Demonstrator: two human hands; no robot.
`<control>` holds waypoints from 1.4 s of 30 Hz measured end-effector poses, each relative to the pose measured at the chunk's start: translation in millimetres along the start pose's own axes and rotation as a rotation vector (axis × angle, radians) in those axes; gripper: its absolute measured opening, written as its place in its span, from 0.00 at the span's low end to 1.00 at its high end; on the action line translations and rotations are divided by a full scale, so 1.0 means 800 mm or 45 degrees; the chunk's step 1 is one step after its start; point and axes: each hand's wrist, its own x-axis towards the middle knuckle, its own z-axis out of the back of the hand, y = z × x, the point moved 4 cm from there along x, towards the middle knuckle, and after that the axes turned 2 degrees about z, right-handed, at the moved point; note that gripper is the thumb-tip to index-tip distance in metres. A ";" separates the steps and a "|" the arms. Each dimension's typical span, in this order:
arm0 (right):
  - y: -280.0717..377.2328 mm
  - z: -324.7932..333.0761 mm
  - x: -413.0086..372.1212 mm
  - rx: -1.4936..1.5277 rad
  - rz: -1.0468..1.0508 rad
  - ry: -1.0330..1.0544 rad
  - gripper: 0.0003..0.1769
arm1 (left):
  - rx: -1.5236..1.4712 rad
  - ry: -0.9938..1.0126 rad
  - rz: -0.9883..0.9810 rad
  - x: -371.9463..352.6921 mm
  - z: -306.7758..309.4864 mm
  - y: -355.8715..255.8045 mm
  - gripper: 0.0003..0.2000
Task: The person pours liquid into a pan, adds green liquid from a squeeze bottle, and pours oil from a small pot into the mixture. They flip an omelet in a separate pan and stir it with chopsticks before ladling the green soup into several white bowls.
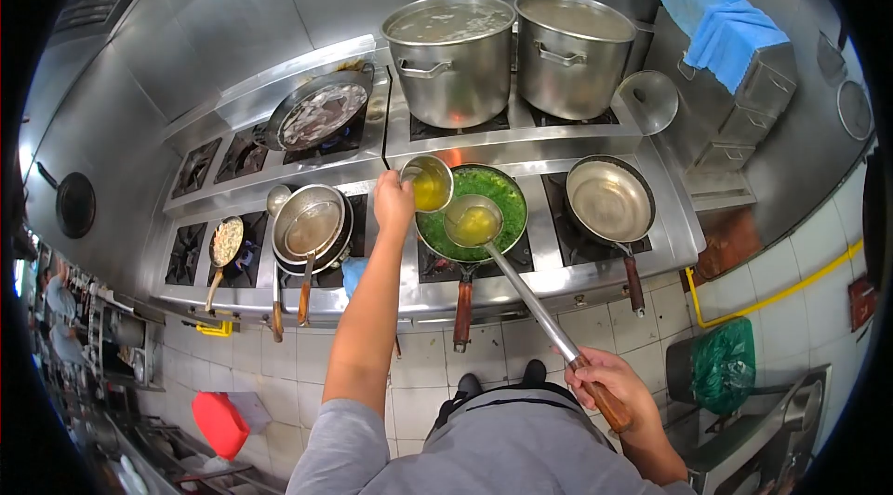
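Where the ladle (532, 302) slants from the right hand (609, 381) up and leftward, its bowl of yellow liquid (475, 224) lies over the pan (463, 311) of green food (465, 181); whether they touch, I cannot tell. Nearer the pan, the left hand (393, 202) grips a metal cup (413, 171), tilted, at the pan's upper-left edge. Right-hand fingers wrap the ladle's wooden handle (606, 403).

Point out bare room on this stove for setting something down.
Two rear burners left of the wok are bare, as is the front burner left of the small pan. The greens are crowded by ladle and cup.
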 end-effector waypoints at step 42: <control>0.076 0.113 0.057 -0.315 -0.055 0.247 0.29 | -0.635 0.262 0.406 0.060 0.139 -0.085 0.09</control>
